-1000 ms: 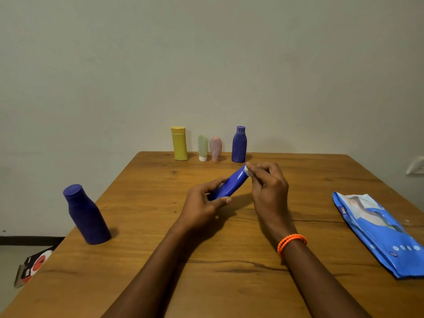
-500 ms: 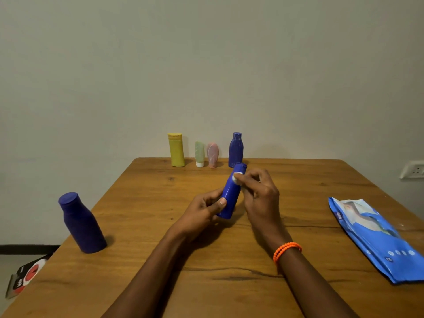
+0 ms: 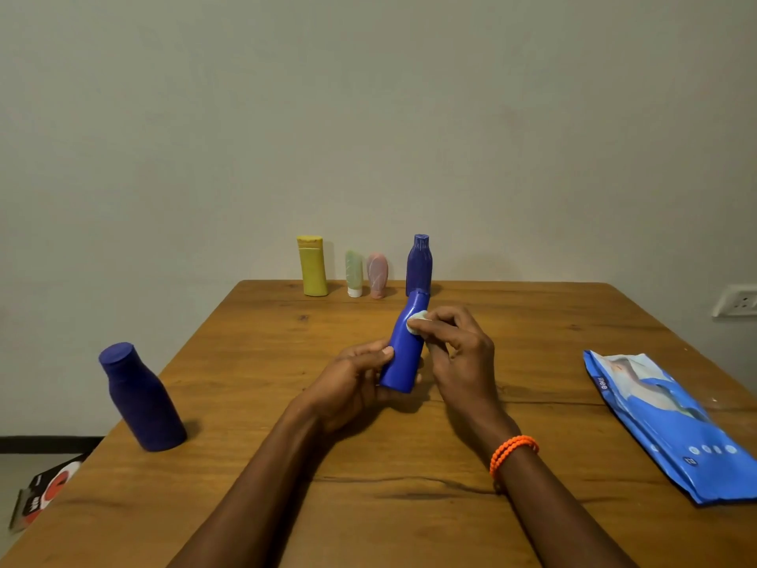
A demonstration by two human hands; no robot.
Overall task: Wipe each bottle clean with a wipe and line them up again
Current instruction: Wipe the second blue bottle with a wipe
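Where bottles line up, wall (image 3: pixel 368 116).

The room is dim and evenly lit, with a muted, slightly greenish cast on the wall (image 3: pixel 368 116). Soft shadows fall on the wooden table (image 3: pixel 368 506) just beneath the blue bottle (image 3: pixel 403 354) and to the right of the dark bottle (image 3: pixel 141 399) near the table's left edge. No glare shows on the table. The picture is soft and a little grainy throughout. Wide-angle distortion makes the table's sides splay outward, and the dark bottle leans.
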